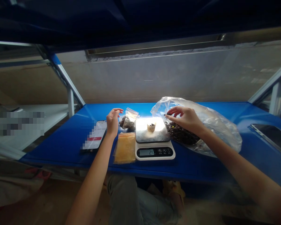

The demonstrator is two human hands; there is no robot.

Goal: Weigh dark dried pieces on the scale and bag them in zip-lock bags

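A grey wall is standing behind a blue table, and light is falling brightly on the scale near its middle. A small cup is sitting on the scale's plate and holding a few dark pieces. The display is showing what looks like 24; whether a decimal point is there, I cannot tell.

The main heap of dark pieces is lying at the mouth of a big clear bag, just right of the scale. The right hand is hovering above that heap, its thumb and forefinger nearly meeting and apparently pinching a dark piece. The left hand is hanging on the other side, between the phone and the small filled bags, with its fingers curling inward; whether they are gripping anything, I cannot tell.

The work is looking partly done: some small bags are already holding contents, while a stack of flat bags beside the scale is seemingly waiting unfilled. The cup is containing only a little, and plenty of pieces are remaining in the heap.
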